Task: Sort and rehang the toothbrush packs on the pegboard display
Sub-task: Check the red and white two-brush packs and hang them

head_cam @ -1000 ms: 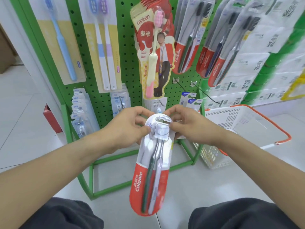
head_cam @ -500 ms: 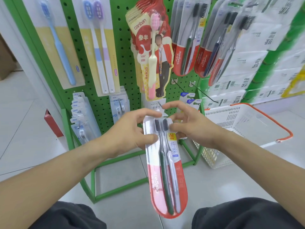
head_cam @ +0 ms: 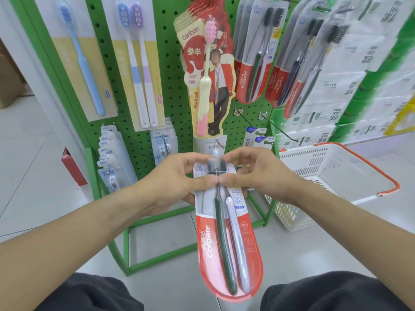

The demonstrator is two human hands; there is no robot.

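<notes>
While both thumbs meet on its top end, the Colgate pack point(head_cam: 226, 232) hangs at frame centre, left hand point(head_cam: 177, 178) and right hand point(head_cam: 258, 173) curled round its upper edges, probably to line its hang hole up with an empty hook point(head_cam: 278, 129) at right.

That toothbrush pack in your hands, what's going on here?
A person crouched in front of a green pegboard display holds a Colgate two-brush pack by its top end. The left hand and right hand both pinch it there, thumbs meeting on the front. The pack hangs down, printed side up, not yet on a hook. Similar Colgate packs already hang at upper right, with two bare hooks just below them. A white basket sits to the right.
</notes>
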